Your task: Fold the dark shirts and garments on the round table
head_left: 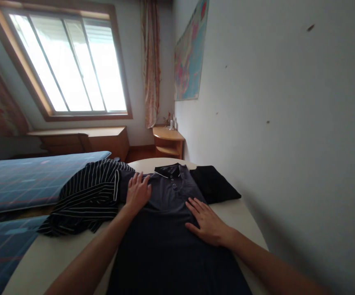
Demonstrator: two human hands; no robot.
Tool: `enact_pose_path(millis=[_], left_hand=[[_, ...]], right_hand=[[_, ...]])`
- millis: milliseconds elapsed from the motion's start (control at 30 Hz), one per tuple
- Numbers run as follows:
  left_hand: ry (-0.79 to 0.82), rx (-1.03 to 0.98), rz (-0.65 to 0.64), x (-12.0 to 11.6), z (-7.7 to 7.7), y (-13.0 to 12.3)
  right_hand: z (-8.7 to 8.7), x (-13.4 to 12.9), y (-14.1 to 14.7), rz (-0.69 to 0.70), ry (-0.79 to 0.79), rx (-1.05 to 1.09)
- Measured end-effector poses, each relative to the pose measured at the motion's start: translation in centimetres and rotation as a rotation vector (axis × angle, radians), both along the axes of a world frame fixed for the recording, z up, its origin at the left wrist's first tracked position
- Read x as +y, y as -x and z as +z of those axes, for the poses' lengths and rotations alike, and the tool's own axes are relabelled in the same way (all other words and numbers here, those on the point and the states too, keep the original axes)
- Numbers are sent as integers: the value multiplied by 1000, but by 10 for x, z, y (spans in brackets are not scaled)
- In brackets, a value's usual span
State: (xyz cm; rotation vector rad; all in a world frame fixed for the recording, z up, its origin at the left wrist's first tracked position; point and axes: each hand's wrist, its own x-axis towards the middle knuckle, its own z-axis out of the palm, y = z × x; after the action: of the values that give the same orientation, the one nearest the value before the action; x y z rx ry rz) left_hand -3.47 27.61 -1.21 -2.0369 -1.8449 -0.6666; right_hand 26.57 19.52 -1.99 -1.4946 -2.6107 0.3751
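Note:
A dark polo shirt point(177, 237) lies spread on the pale table, its collar pointing away from me and its buttons facing up. My left hand point(138, 191) rests flat near the shirt's left shoulder and sleeve, fingers apart. On the right side of the shirt's chest, my right hand point(206, 221) lies flat with its fingers stretched out. Left of the polo, and touching its sleeve, a black-and-white striped garment point(88, 196) is heaped. Beyond the shirt's right shoulder sits a folded black garment point(216, 183).
The round-ended table point(245, 223) runs close to the white wall point(288, 155) on the right. A bed with a blue checked cover point(26, 180) stands at the left. Farther back are a wooden desk point(106, 133), a corner shelf point(168, 134) and a window point(69, 65).

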Motion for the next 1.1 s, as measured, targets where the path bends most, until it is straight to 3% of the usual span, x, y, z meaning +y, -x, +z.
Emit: enact_pose_path(millis=[167, 300, 500, 700, 933, 1100], left_hand=[[-53, 51, 293, -10, 23, 64], [-68, 29, 269, -12, 15, 86], [-271, -48, 158, -13, -9, 92], [-355, -118, 78, -14, -15, 96], [-338, -162, 68, -17, -16, 87], [-331, -184, 46, -16, -16, 85]], right_hand=[[9, 13, 28, -131, -174, 21], [15, 40, 64, -75, -287, 38], [15, 94, 120, -34, -260, 55], [13, 151, 159, -125, -230, 34], [15, 210, 176, -278, -171, 62], [9, 229, 177, -299, -125, 70]])
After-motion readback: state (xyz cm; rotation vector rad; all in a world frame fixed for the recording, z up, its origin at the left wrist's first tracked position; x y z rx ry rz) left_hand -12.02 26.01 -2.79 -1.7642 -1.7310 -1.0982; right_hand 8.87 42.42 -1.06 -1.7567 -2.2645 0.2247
